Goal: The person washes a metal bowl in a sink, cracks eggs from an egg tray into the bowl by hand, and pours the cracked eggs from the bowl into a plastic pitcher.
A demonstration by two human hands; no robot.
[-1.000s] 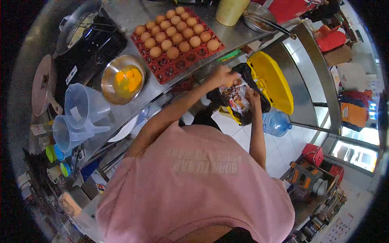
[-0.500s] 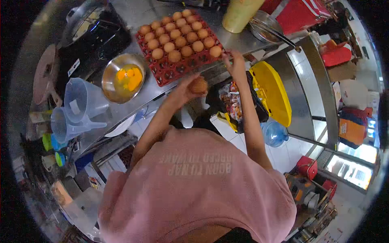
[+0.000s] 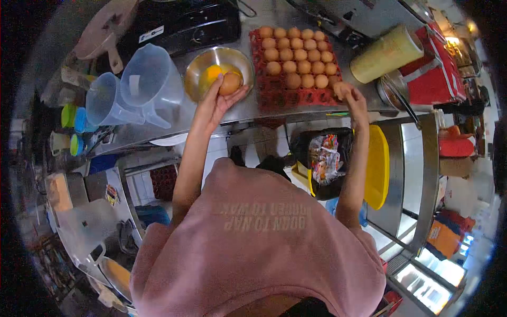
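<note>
A brown egg [image 3: 231, 83] rests in the fingers of my left hand [image 3: 215, 105], held over the near side of a steel bowl [image 3: 244, 57]. Yellow yolks [image 3: 213, 72] and clear egg white lie in that bowl. Brown eggs [image 3: 300, 55] fill most of a red egg tray [image 3: 274, 99], whose near cells are bare. At its near right corner my right hand [image 3: 357, 105] has its fingertips closed round what looks like another brown egg [image 3: 341, 89], partly covered by the fingers.
Two clear plastic jugs [image 3: 150, 79] stand left of the bowl, below a black stove [image 3: 190, 31] and a pan [image 3: 103, 37]. Right of the tray are a yellow container [image 3: 385, 55] and a metal bowl [image 3: 390, 92]. A lined bin [image 3: 325, 158] with a yellow lid [image 3: 377, 166] sits below the counter.
My left hand has carried its egg from the counter's front edge over to the bowl. My right hand stays by the tray's corner, its fingers now closer together. The whole view has turned.
</note>
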